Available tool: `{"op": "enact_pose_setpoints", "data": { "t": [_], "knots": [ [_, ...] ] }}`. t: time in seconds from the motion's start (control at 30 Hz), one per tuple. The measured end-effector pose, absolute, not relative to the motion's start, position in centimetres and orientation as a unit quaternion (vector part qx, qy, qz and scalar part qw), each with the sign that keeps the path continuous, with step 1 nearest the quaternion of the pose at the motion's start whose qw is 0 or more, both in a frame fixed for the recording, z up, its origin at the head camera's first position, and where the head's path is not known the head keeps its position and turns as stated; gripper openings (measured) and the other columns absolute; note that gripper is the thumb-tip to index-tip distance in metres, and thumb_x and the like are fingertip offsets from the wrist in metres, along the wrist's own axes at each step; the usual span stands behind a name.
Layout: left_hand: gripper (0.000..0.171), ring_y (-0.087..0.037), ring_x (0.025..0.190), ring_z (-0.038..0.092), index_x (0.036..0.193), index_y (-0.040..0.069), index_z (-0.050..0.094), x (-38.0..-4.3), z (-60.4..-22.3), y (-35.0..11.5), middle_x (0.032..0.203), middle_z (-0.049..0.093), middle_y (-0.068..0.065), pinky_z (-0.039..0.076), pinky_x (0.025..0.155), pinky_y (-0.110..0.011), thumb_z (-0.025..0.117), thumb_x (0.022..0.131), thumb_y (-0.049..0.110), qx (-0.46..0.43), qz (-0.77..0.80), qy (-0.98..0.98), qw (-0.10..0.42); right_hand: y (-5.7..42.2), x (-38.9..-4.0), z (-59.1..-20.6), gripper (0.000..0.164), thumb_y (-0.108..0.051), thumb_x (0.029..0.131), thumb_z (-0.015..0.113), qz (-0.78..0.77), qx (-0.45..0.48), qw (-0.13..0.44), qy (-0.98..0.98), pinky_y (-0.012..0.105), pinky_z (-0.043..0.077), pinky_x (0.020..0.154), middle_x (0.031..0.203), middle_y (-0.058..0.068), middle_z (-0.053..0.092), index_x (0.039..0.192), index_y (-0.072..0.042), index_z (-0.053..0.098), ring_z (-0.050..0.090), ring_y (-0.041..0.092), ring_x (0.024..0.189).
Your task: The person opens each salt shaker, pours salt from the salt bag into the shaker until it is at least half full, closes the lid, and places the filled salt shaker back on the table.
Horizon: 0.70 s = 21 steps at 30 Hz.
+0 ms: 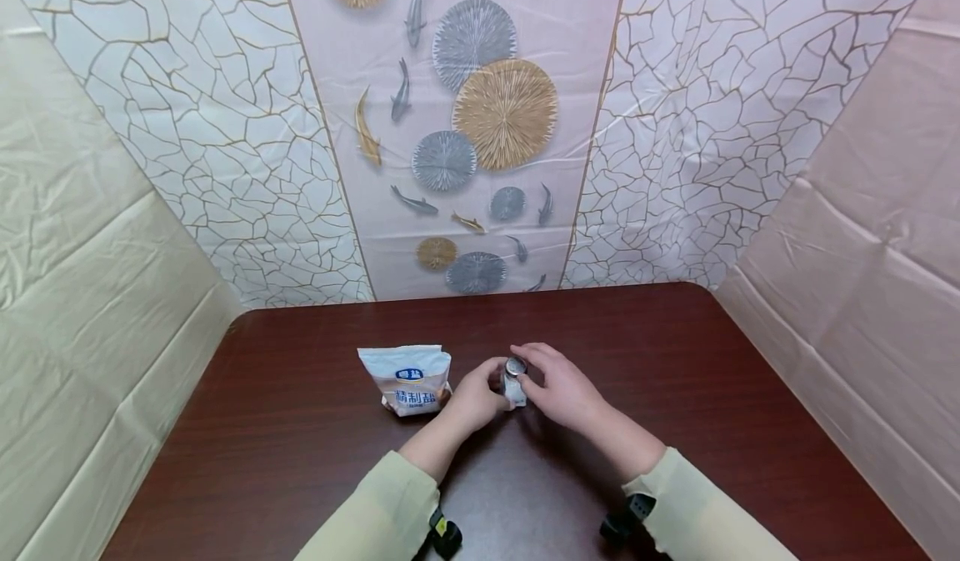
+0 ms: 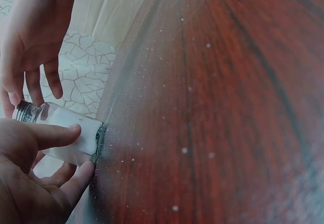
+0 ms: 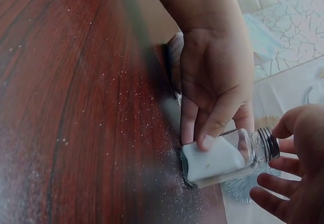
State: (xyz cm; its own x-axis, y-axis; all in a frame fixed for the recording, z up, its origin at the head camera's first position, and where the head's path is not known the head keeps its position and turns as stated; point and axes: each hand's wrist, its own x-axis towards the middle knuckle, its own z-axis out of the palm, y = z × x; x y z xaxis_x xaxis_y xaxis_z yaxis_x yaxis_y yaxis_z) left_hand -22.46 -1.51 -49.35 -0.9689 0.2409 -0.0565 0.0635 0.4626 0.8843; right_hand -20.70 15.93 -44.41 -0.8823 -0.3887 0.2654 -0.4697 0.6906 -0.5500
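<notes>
A small clear glass jar (image 3: pixel 217 158), partly filled with white grains, stands on the table with its metal cap (image 3: pixel 268 143) upward. My left hand (image 1: pixel 476 398) holds the jar low on its body, thumb on one side and fingers on the other. At the top, my right hand (image 1: pixel 566 386) has its thumb and fingertips at the cap, pinching it from the sides; its other fingers are spread loosely past the neck. To the left of the jar stands a white and blue salt bag (image 1: pixel 408 382), with no hand on it.
The dark reddish-brown table (image 1: pixel 300 461) has white grains scattered on its surface, seen in both wrist views. A patterned cloth (image 1: pixel 465 211) hangs behind the far edge, and beige cloth (image 1: pixel 847 252) hangs along the sides.
</notes>
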Motion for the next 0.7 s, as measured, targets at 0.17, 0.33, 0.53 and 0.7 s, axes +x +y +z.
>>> {"op": "enact_pose_setpoints", "data": {
  "t": [0.17,0.33,0.53,0.7],
  "knots": [
    [0.065,-0.022,0.109,0.060,0.136,0.015,0.056,-22.45,-49.37,-1.47,0.117,0.066,-0.004,0.049,0.090,-0.040,0.077,0.076,0.001,0.088,0.510,0.851,0.089,15.53,-20.92,-44.51,0.041,-0.011,0.094,0.060,0.302,0.242,0.063,-0.920,0.038,0.050,0.086,0.126,0.006,0.059,0.136,-0.011,0.061,0.058,0.020,0.108],
    [0.066,-0.022,0.108,0.060,0.137,0.015,0.056,-22.38,-49.38,-1.43,0.116,0.066,-0.005,0.049,0.090,-0.041,0.077,0.075,0.001,0.091,0.508,0.853,0.082,15.30,-21.01,-44.51,0.038,-0.011,0.095,0.060,0.301,0.240,0.059,-0.921,0.034,0.049,0.079,0.122,0.004,0.059,0.133,-0.012,0.064,0.057,0.017,0.098],
    [0.064,-0.022,0.108,0.059,0.134,0.016,0.057,-22.37,-49.48,-1.48,0.115,0.067,-0.004,0.050,0.089,-0.040,0.076,0.076,0.000,0.092,0.512,0.850,0.081,15.12,-21.08,-44.54,0.032,-0.019,0.098,0.061,0.306,0.226,0.057,-0.923,0.036,0.050,0.081,0.120,0.005,0.059,0.128,-0.009,0.065,0.058,0.019,0.097],
    [0.063,-0.022,0.107,0.059,0.133,0.015,0.058,-22.37,-49.40,-1.49,0.115,0.067,-0.004,0.050,0.088,-0.039,0.075,0.075,0.000,0.098,0.514,0.848,0.081,14.94,-21.11,-44.54,0.031,-0.022,0.098,0.062,0.315,0.204,0.047,-0.926,0.036,0.051,0.083,0.118,0.004,0.058,0.126,-0.008,0.065,0.059,0.018,0.098]
  ]
}}
